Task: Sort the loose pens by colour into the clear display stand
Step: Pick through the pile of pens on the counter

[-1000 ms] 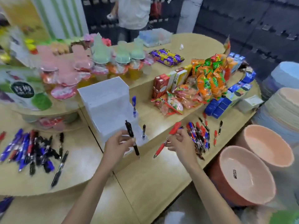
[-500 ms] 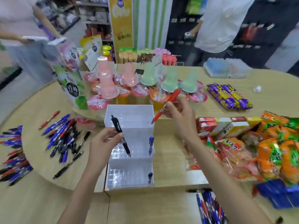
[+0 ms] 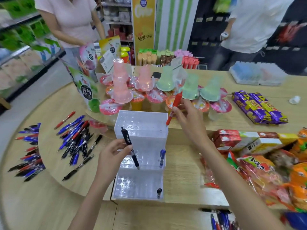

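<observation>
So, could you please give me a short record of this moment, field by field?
left hand: holds black pen, tip down over the stand
right hand: holds red pen, tip at top tier's right end
display stand: clear, three tiers
slotted: blue pen on middle tier, second black pen on bottom tier, both at right
loose pens: heaped at left

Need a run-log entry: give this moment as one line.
left hand: holds black pen | right hand: red pen, tip at stand top tier | in stand: blue pen, second black pen
</observation>
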